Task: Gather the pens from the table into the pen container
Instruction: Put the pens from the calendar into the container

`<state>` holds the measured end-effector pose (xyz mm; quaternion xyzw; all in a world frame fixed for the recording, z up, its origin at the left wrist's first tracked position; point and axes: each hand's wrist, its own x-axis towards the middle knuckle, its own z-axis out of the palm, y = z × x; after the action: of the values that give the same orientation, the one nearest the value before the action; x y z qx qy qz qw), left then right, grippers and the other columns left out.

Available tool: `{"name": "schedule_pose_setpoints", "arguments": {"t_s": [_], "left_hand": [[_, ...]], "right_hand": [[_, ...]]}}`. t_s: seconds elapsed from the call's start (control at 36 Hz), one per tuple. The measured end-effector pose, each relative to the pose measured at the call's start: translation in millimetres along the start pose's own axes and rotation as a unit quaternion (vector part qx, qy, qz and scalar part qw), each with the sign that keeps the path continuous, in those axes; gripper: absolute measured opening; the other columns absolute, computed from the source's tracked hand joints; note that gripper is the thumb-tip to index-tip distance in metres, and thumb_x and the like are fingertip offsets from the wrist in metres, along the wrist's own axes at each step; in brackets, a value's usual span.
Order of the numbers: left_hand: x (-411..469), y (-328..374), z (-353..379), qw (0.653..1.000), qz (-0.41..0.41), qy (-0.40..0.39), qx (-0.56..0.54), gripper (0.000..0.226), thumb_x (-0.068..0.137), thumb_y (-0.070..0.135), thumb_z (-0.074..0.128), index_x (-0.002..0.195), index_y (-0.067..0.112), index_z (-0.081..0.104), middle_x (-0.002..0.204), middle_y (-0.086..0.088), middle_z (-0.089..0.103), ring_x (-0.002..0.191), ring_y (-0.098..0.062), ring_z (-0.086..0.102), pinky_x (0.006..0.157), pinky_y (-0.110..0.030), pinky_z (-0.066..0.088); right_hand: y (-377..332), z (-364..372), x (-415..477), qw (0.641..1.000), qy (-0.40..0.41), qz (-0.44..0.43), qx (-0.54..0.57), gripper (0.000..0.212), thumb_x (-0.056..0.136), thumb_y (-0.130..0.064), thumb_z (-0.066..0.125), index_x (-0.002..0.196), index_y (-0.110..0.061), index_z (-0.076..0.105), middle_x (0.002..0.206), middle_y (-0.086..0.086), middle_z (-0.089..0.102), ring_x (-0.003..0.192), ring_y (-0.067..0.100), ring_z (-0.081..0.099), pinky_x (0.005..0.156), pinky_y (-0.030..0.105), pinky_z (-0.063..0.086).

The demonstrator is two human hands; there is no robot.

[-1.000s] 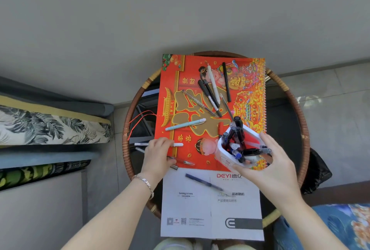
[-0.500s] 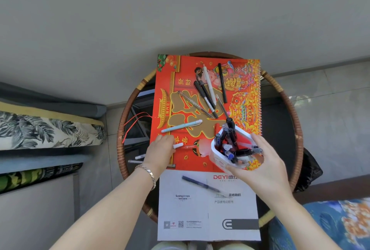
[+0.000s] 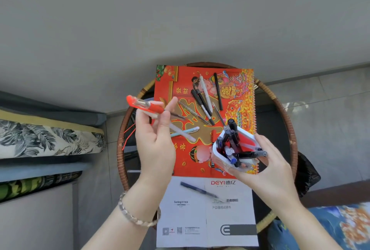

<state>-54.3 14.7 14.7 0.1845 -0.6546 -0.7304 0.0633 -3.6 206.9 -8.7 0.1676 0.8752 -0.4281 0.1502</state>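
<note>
My left hand (image 3: 155, 139) is raised above the table's left side and grips a red pen (image 3: 146, 106) and a white pen (image 3: 183, 134), tips pointing right. My right hand (image 3: 268, 161) holds the white pen container (image 3: 220, 159) tilted over the red calendar (image 3: 236, 93), with several dark pens sticking out of it. A cluster of black, white and silver pens (image 3: 204, 99) lies on the calendar's upper part. A light blue pen (image 3: 188, 130) lies near its middle. One dark blue pen (image 3: 197, 189) rests on the white manual (image 3: 206, 219).
The round table (image 3: 280, 113) has a woven rattan rim and dark glass top. A leaf-patterned cushion (image 3: 46, 139) lies at the left, a black bag (image 3: 306, 173) at the right rim, blue floral fabric (image 3: 328, 227) at bottom right. A grey wall stands behind.
My left hand has lifted off the table's left edge with the red and white pens and now holds them in the air. The container stays in my right hand.
</note>
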Motion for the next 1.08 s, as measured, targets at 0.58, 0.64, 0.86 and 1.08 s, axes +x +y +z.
{"name": "schedule_pose_setpoints", "arguments": {"t_s": [0.58,0.64,0.86,1.08], "left_hand": [[-40.8,-32.3,13.8,0.977,-0.079,-0.182,0.075,0.036,0.091,0.026,0.052,0.117,0.002,0.053,0.089,0.028,0.071,0.091,0.007,0.066,0.082,-0.016,0.054],[-38.9,-28.1,10.5,0.975,-0.044,-0.192,0.106,0.056,0.086,0.043,0.048,0.118,-0.002,0.056,0.094,0.037,0.067,0.098,0.013,0.062,0.087,-0.022,0.053],[-41.7,-27.9,12.4,0.988,0.012,-0.073,0.135,0.056,0.088,0.006,0.063,0.114,0.053,0.049,0.099,0.028,0.072,0.079,-0.011,0.074,0.067,-0.008,0.053],[-48.9,-42.2,20.2,0.954,0.085,-0.168,0.235,0.026,0.097,0.026,0.050,0.121,0.028,0.060,0.122,0.024,0.059,0.118,0.006,0.056,0.099,-0.014,0.045]], "right_hand": [[5.0,2.2,-6.4,1.000,0.003,0.005,0.025,0.098,0.052,-0.036,0.086,0.136,-0.022,0.038,0.127,-0.022,0.034,0.131,0.008,0.035,0.110,0.036,0.033],[5.8,0.9,-7.4,1.000,0.001,0.005,0.028,0.097,0.053,-0.034,0.086,0.136,-0.022,0.037,0.125,-0.020,0.035,0.131,0.009,0.035,0.109,0.034,0.032],[6.9,1.0,-6.7,1.000,-0.014,-0.018,0.011,0.094,0.056,-0.025,0.086,0.136,-0.019,0.038,0.139,-0.008,0.041,0.132,0.010,0.034,0.105,0.029,0.030],[8.6,3.3,-7.9,0.999,0.006,-0.042,-0.003,0.093,0.055,-0.020,0.087,0.135,-0.017,0.040,0.134,-0.010,0.043,0.129,0.007,0.035,0.103,0.024,0.029]]}}
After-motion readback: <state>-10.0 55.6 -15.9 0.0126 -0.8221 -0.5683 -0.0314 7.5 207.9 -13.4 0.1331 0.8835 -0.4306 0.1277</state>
